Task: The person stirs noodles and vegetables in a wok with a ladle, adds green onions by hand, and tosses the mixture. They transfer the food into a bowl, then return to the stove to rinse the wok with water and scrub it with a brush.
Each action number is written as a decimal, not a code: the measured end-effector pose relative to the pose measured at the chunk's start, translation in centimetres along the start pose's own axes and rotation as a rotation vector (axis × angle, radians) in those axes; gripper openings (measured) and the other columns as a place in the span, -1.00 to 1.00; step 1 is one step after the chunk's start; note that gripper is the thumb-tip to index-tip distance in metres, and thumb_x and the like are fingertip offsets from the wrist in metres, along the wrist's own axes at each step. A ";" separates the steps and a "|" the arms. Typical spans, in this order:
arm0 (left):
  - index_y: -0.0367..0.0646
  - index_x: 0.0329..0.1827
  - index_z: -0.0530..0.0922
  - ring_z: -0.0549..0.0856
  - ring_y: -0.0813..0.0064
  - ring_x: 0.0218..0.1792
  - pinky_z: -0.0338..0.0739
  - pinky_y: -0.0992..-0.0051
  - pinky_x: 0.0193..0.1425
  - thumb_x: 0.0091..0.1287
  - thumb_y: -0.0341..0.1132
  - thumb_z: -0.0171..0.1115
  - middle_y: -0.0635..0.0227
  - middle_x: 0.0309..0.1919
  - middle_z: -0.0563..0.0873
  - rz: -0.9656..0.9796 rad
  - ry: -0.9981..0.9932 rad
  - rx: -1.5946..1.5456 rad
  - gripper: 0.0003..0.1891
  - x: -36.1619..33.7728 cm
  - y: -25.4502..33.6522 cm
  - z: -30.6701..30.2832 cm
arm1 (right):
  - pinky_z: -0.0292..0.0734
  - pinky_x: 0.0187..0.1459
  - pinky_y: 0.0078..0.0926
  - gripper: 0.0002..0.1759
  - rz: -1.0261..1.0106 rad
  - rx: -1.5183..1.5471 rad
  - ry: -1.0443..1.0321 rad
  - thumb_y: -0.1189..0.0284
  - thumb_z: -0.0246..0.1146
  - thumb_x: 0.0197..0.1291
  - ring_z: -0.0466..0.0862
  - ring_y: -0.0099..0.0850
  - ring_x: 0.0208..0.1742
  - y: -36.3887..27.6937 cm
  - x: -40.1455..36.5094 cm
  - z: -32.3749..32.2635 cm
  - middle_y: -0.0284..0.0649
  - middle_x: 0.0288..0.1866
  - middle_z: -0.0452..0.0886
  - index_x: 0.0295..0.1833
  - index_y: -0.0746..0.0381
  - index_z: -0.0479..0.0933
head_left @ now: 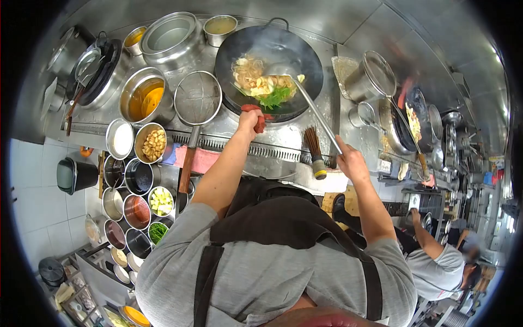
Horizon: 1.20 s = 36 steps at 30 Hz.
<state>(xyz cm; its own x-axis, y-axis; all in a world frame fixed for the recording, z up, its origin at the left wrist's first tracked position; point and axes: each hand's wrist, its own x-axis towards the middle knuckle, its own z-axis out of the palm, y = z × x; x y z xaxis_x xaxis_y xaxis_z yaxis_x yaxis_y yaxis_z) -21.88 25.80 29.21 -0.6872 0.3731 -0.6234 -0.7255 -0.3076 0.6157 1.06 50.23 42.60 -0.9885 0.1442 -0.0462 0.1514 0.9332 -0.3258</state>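
Note:
My left hand [250, 121] is closed around a folded red cloth [260, 124] at the near rim of a large black wok [229, 71]. In the wok lie pale noodles [249, 70] with yellowish pieces, and leafy greens [278, 97] lie on the near side. My right hand [351, 158] grips the end of a long-handled metal wok spatula [317, 111]. Its head rests among the food, partly hidden by it. Light steam hangs over the wok. Between my right hand and the stove edge lies a bamboo brush [313, 144] with a yellow-banded end.
Left of the wok, a wire strainer [198, 98] lies beside a pot of orange oil [143, 103]. Several ingredient tins, including diced green vegetable [161, 201] and brown chunks [154, 145], stand lower left. Another wok [413, 122] sits right. A co-worker [438, 267] is at lower right.

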 end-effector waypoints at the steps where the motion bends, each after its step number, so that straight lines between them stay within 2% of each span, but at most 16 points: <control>1: -0.13 -0.28 0.46 0.47 0.35 -0.71 0.25 0.40 -0.70 0.10 -0.53 0.10 0.24 -0.61 0.56 0.047 -0.043 -0.046 -0.85 0.6 -0.7 -0.3 | 0.51 -0.12 -0.05 -0.30 0.012 0.002 -0.002 0.56 0.17 0.00 0.61 0.07 -0.18 0.1 -1.3 -0.6 0.08 -0.17 0.61 0.36 0.10 0.30; 5: -0.15 -0.28 0.44 0.48 0.39 -0.74 0.25 0.43 -0.72 0.07 -0.57 0.02 0.31 -0.70 0.48 0.123 0.055 -0.080 -0.83 -3.6 -0.5 0.9 | 0.52 -0.18 -0.11 -0.31 0.068 -0.056 -0.090 0.55 0.22 0.03 0.62 0.02 -0.24 -0.9 -7.4 -4.7 0.05 -0.20 0.61 0.36 0.15 0.30; 6: -0.13 -0.40 0.43 0.46 0.42 -0.77 0.25 0.44 -0.73 0.05 -0.57 -0.01 0.32 -0.72 0.45 0.240 -0.058 -0.166 -0.88 -4.6 -1.6 -0.2 | 0.51 -0.21 -0.12 -0.36 0.130 -0.078 -0.130 0.54 0.25 0.04 0.62 0.00 -0.27 -1.9 -9.1 -6.3 0.03 -0.25 0.60 0.32 0.16 0.35; 7: -0.12 -0.67 0.30 0.31 0.38 -0.87 0.44 0.34 -0.68 0.02 -0.60 -0.09 0.27 -0.80 0.36 0.283 -0.011 -0.137 -0.81 -8.8 -0.5 1.0 | 0.51 -0.21 -0.12 -0.36 0.132 -0.068 -0.130 0.54 0.25 0.04 0.62 0.00 -0.27 -3.1 -10.3 -8.0 0.03 -0.25 0.60 0.32 0.16 0.35; 9: -0.10 -0.71 0.29 0.28 0.39 -0.89 0.39 0.34 -0.72 0.03 -0.57 -0.07 0.31 -0.83 0.33 0.260 0.267 -0.194 -0.79 -13.5 0.1 3.6 | 0.49 -0.23 -0.15 -0.40 0.222 0.064 -0.264 0.54 0.27 0.04 0.61 -0.03 -0.31 -4.6 -12.2 -10.2 0.01 -0.28 0.59 0.28 0.18 0.41; 12: -0.06 -0.67 0.34 0.44 0.43 -0.72 0.25 0.47 -0.72 0.08 -0.52 0.03 0.39 -0.76 0.38 0.115 -0.044 -0.074 -0.80 -9.4 -0.2 0.9 | 0.48 -0.22 -0.20 -0.41 0.130 0.086 -0.232 0.55 0.27 0.05 0.60 -0.01 -0.29 -4.3 -10.0 -7.8 0.03 -0.28 0.59 0.27 0.14 0.44; 14: -0.08 -0.53 0.41 0.40 0.49 -0.74 0.22 0.49 -0.72 0.11 -0.48 0.06 0.42 -0.71 0.42 0.083 -0.015 -0.072 -0.90 -6.5 -0.5 1.0 | 0.47 -0.19 -0.14 -0.41 0.137 0.120 -0.214 0.53 0.26 0.06 0.59 0.02 -0.26 -3.6 -7.3 -4.7 0.04 -0.28 0.59 0.29 0.12 0.42; 17: -0.11 -0.40 0.44 0.41 0.49 -0.75 0.22 0.50 -0.73 0.10 -0.49 0.06 0.38 -0.64 0.48 0.132 -0.028 -0.037 -0.94 -6.7 -1.6 -0.6 | 0.45 -0.27 -0.15 -0.42 0.025 0.109 -0.051 0.52 0.27 0.06 0.56 0.03 -0.37 -2.2 -4.3 1.4 0.07 -0.35 0.56 0.28 0.18 0.41; 20: -0.15 -0.28 0.47 0.46 0.48 -0.70 0.25 0.55 -0.74 0.04 -0.52 0.02 0.28 -0.55 0.58 0.187 -0.051 -0.057 -0.83 -9.8 -5.8 -3.9 | 0.44 -0.22 -0.05 -0.38 0.075 0.010 0.069 0.49 0.24 0.09 0.60 0.08 -0.26 -3.8 -4.2 2.0 0.12 -0.25 0.59 0.33 0.17 0.35; 21: -0.13 -0.23 0.48 0.44 0.52 -0.72 0.25 0.57 -0.76 0.01 -0.51 0.00 0.27 -0.52 0.62 0.267 0.103 -0.106 -0.76 -12.5 -6.4 -3.0 | 0.45 -0.23 -0.07 -0.38 0.091 0.044 0.049 0.51 0.25 0.08 0.60 0.07 -0.28 -4.3 -5.2 0.7 0.11 -0.26 0.59 0.32 0.17 0.36; 23: -0.20 -0.22 0.36 0.59 0.29 -0.61 0.37 0.42 -0.70 -0.07 -0.60 -0.05 0.24 -0.43 0.50 0.190 0.067 -0.108 -0.71 -15.5 -5.2 -2.9 | 0.48 -0.20 -0.06 -0.36 0.121 0.102 -0.007 0.51 0.27 0.06 0.61 0.07 -0.25 -3.6 -8.0 -1.6 0.08 -0.26 0.60 0.33 0.10 0.36; 24: -0.18 -0.26 0.38 0.58 0.32 -0.62 0.31 0.44 -0.71 -0.04 -0.58 -0.04 0.26 -0.50 0.49 0.167 0.067 -0.125 -0.76 -15.6 -3.8 -2.1 | 0.49 -0.17 -0.03 -0.34 0.137 0.127 -0.043 0.50 0.28 0.05 0.61 0.08 -0.20 -3.2 -9.1 -2.6 0.06 -0.26 0.60 0.34 0.03 0.35; 27: -0.11 -0.50 0.41 0.43 0.46 -0.74 0.17 0.49 -0.74 0.09 -0.52 0.00 0.38 -0.78 0.35 0.173 0.040 -0.151 -0.91 -12.4 -0.7 0.5 | 0.50 -0.19 -0.06 -0.36 0.168 0.195 -0.164 0.50 0.29 0.04 0.61 0.09 -0.23 -3.2 -10.3 -5.8 0.07 -0.31 0.61 0.31 0.07 0.38; 30: -0.12 -0.44 0.41 0.36 0.47 -0.78 0.16 0.48 -0.74 0.10 -0.51 0.01 0.36 -0.75 0.39 0.134 0.013 -0.155 -0.94 -7.1 -0.2 1.2 | 0.49 -0.27 -0.18 -0.38 0.111 0.145 -0.162 0.57 0.32 -0.01 0.63 0.01 -0.34 -3.2 -7.7 -5.0 0.10 -0.32 0.60 0.26 0.16 0.45; 32: -0.12 -0.41 0.41 0.31 0.48 -0.81 0.16 0.47 -0.75 0.11 -0.51 0.00 0.29 -0.72 0.47 0.145 0.016 -0.074 -0.94 -5.0 -0.5 0.9 | 0.50 -0.25 -0.15 -0.39 -0.006 0.073 -0.064 0.53 0.30 0.02 0.63 0.04 -0.31 -2.5 -4.9 -1.6 0.10 -0.29 0.61 0.28 0.14 0.43; 36: -0.16 -0.33 0.44 0.39 0.44 -0.77 0.18 0.47 -0.75 0.07 -0.53 -0.04 0.17 -0.55 0.61 0.175 -0.123 0.002 -0.86 -6.1 -4.3 -3.1 | 0.51 -0.16 -0.04 -0.42 0.060 0.022 -0.036 0.44 0.23 0.11 0.62 0.06 -0.19 -3.1 -2.7 2.8 0.06 -0.29 0.61 0.30 0.10 0.35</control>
<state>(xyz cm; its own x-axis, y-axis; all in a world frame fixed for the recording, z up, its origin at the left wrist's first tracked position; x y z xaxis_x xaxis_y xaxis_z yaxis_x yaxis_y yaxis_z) -14.69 22.15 28.87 -0.7925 0.4184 -0.4437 -0.5957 -0.3753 0.7101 3.25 46.02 41.04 -0.9773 0.1872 -0.0996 0.2103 0.9158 -0.3421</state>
